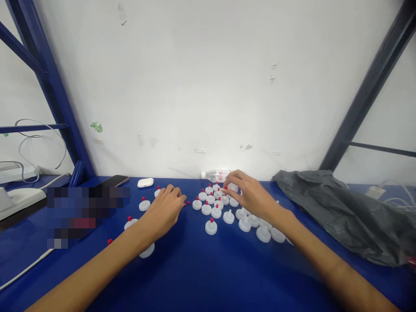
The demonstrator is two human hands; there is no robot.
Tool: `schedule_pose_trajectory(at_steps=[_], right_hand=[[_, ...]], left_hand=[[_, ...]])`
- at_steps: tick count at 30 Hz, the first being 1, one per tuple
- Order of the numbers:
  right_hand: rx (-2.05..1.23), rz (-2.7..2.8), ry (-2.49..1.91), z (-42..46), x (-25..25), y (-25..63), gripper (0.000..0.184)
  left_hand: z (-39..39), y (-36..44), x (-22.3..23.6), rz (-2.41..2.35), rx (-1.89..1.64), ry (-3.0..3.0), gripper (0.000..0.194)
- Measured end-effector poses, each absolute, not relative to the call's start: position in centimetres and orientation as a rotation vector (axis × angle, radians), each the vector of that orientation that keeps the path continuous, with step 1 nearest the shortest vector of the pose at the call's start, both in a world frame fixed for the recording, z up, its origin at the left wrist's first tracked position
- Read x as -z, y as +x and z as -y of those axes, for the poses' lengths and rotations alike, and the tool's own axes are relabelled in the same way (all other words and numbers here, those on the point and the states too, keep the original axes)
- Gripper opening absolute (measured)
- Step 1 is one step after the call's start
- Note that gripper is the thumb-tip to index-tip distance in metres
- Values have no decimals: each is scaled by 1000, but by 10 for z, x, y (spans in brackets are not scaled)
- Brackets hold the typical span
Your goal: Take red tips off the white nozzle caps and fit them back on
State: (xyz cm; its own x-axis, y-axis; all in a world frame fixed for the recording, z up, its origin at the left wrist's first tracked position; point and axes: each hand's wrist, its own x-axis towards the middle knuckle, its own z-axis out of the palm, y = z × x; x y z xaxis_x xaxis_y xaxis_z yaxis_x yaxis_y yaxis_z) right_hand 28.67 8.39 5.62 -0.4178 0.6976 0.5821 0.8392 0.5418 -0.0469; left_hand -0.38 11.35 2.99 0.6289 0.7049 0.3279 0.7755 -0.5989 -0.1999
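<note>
My left hand (pixel 167 209) is low over the table with its fingers curled down; what is between the fingertips, if anything, is hidden. Right beside those fingertips lies a small red cap (pixel 188 203). My right hand (pixel 248 193) reaches over a cluster of round white plastic lids with nozzles, its thumb and forefinger pinched at a red cap (pixel 225 189) on one of them. Several lids in the cluster wear red caps, such as the front lid (pixel 211 227). Under and near my right forearm, lids such as this bare-nozzled lid (pixel 229 217) have no red cap.
More red-capped lids (pixel 144 204) stand around my left forearm. A clear bottle (pixel 214 175) lies against the wall. A white earphone case (pixel 145 182) and a phone (pixel 112 180) are at the back left. Dark grey plastic sheeting (pixel 341 212) covers the right side. Blue posts (pixel 61 95) flank the table.
</note>
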Motion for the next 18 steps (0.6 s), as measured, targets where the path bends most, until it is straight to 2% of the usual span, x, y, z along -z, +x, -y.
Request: schedule_pose_trajectory(at_steps=[5,9,13,18], right_hand=[[229,2356,-1470,-87,-63,294,17],[-38,2447,-1589,-92,-55,294,17],[-103,2455,-1582,-93,-52,296,22],[-183,2346,-1549,-80,-72,295,35]], left_hand=[[-117,-5,-19,1205,217,-2490,19],[-121,-7,-15,1213,167,-2478,21],[-124,-10,-12,1215,145,-2496,22],[-125,-10,-11,1219,184,-2525,24]])
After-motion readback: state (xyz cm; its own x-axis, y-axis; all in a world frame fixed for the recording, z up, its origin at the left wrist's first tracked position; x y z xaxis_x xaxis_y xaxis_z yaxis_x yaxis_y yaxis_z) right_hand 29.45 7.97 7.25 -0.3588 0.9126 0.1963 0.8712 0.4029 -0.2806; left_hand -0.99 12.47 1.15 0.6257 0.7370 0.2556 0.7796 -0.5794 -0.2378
